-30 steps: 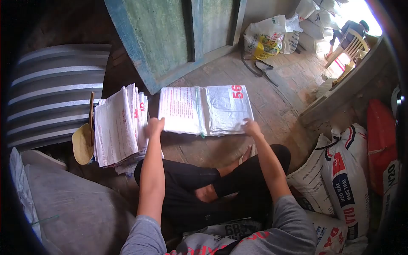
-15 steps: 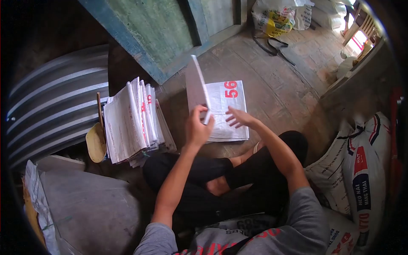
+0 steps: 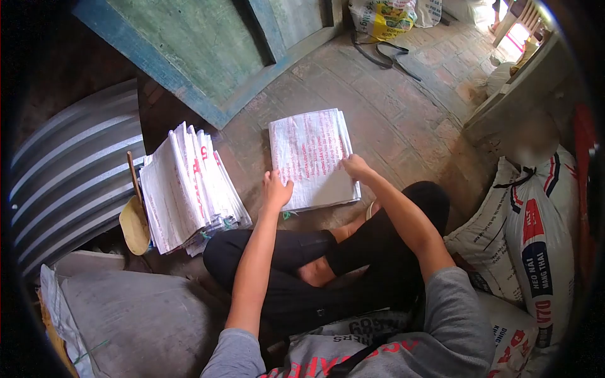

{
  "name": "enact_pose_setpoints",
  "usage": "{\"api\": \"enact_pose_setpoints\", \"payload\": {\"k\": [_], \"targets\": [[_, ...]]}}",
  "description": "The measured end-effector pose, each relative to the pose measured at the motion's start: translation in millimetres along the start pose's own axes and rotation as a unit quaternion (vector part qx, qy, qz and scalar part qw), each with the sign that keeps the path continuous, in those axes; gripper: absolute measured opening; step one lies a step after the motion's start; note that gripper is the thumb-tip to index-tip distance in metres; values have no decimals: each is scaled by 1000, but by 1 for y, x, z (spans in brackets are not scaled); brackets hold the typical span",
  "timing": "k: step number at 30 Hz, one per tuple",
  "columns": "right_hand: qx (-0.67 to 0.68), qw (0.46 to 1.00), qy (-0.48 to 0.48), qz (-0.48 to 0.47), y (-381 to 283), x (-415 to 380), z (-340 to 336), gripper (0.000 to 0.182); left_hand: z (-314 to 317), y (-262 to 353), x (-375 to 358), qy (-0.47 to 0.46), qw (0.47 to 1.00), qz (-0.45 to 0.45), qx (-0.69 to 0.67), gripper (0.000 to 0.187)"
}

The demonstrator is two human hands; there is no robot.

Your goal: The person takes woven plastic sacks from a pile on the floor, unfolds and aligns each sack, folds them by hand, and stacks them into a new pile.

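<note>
A flat, folded white woven sack [image 3: 315,148] with red print lies on the floor in front of my crossed legs, with at least one more layer showing under its right edge. My left hand [image 3: 277,190] is at its lower left edge, fingers along the side and thumb over the top. At the right edge, my right hand [image 3: 357,167] has its fingers closed on the border. To the left stands a bundle of folded white sacks [image 3: 183,195], leaning together on their edges.
A yellowish scoop [image 3: 135,227] with a wooden handle rests beside the bundle, near corrugated metal sheeting [image 3: 75,157]. Full printed bags [image 3: 535,239] stand on the right. A blue-green wooden panel [image 3: 195,50] is ahead, and a black strap [image 3: 387,58] lies on the brick floor.
The folded panel that my left hand held upright now lies flat, covering the red "56". My right hand has come down to the right edge. The view has shifted slightly.
</note>
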State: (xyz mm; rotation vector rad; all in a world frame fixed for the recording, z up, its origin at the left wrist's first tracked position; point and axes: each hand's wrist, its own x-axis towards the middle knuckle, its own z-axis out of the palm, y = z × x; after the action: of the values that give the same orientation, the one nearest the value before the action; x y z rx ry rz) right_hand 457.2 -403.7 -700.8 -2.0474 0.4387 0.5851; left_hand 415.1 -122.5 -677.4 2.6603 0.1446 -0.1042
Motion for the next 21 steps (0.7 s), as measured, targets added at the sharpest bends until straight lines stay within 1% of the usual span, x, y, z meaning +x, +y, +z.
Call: {"api": "enact_pose_setpoints", "payload": {"k": [3,5,8,11,12,14,17,20,21], "targets": [[-7,1000,1,27,5,3,0,43,6,-2,-2,-53,998,-20,-5,72],[-19,999,-9,40,3,0,-4,47,8,1,-6,-63,998,-10,-8,79],[-6,996,86,23,4,-12,5,60,13,-1,-12,-79,997,6,14,88],[-77,985,116,-101,29,3,13,73,15,5,-20,-106,992,24,69,92],[-95,979,141,-111,26,-6,12,72,16,9,-23,-116,989,31,91,94],[-132,963,192,-132,13,-35,8,71,23,11,-28,-126,986,57,90,94],[-275,900,279,-191,8,-44,1,60,31,19,-35,-132,983,92,86,94],[-175,934,282,-130,10,-22,1,64,35,23,-38,-125,982,120,74,92],[-152,940,278,-121,7,-22,-4,62,36,23,-37,-108,981,140,84,92]]}}
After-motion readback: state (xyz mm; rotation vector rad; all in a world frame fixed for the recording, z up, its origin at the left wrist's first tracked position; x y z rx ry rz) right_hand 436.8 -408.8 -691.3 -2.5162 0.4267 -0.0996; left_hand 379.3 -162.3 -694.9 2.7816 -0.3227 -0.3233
